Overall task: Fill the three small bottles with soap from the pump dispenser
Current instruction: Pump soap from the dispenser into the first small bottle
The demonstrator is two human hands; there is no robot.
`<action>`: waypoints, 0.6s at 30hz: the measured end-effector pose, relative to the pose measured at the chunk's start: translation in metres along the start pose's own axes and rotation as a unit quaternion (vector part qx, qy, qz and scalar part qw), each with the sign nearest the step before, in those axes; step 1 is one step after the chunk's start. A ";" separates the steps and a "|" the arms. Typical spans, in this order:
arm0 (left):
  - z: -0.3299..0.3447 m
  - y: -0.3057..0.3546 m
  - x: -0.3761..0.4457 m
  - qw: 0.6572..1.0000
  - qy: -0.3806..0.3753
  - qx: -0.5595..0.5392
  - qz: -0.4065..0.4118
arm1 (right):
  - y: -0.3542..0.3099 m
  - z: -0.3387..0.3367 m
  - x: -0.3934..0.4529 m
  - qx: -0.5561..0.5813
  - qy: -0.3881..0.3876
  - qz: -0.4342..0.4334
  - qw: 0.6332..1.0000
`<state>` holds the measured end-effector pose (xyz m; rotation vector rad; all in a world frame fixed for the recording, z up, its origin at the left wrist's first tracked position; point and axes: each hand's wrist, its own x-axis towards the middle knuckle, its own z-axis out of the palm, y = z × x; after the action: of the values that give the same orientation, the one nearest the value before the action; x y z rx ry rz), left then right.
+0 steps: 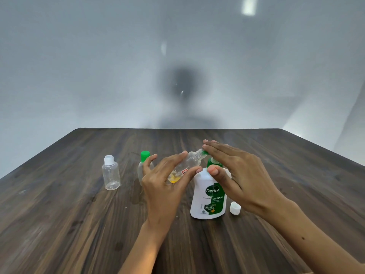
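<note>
Head view: left hand (164, 186) grips a tilted uncapped bottle (189, 162) (yellow soap inside); right hand (235, 171), fingers flat, presses the Dettol dispenser (207, 196) pump.

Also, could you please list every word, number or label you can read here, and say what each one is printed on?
"Dettol": on the white and green pump dispenser.
"ORIGINAL": same dispenser, on the green part below the brand.
"99.99%": same dispenser, lower down on the green part.
The other small print on the dispenser is too small to read.
The red and white label on the tilted small bottle in the left hand is too blurred to read.
</note>
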<state>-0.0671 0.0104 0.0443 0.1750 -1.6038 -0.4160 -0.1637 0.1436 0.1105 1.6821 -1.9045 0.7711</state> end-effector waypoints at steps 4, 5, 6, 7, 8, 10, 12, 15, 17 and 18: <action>-0.002 0.000 -0.002 1.000 -0.005 0.001 0.000 | 0.001 -0.002 -0.001 0.018 -0.006 -0.003 1.000; -0.002 0.000 -0.002 1.000 -0.004 0.003 0.002 | 0.002 -0.003 -0.001 0.020 -0.008 -0.004 1.000; -0.001 0.000 -0.001 1.000 -0.002 0.004 0.003 | 0.002 -0.004 -0.001 0.018 -0.007 -0.004 1.000; -0.001 0.000 -0.001 1.000 0.001 0.006 0.003 | 0.002 -0.003 0.000 0.015 -0.003 -0.004 1.000; 0.000 0.000 -0.001 1.000 0.004 0.007 0.004 | 0.002 -0.001 0.000 0.013 0.002 -0.002 1.000; 0.000 0.000 -0.001 1.000 0.003 0.005 0.004 | 0.002 0.002 0.000 0.008 0.009 0.003 1.000; 0.000 0.000 -0.001 1.000 -0.002 0.005 0.004 | 0.002 0.004 -0.002 0.009 0.011 0.005 1.000; -0.001 0.000 -0.001 1.000 -0.004 0.009 0.001 | 0.003 -0.001 -0.001 0.027 0.001 0.001 1.000; -0.001 -0.001 -0.001 1.000 -0.003 0.009 -0.002 | 0.002 -0.003 0.002 0.025 0.000 -0.002 1.000; -0.001 -0.001 -0.001 1.000 -0.005 0.009 -0.002 | 0.002 -0.002 0.002 0.020 0.002 0.000 1.000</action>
<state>-0.0658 0.0097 0.0430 0.1900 -1.6181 -0.4074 -0.1659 0.1436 0.1131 1.7026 -1.8971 0.8164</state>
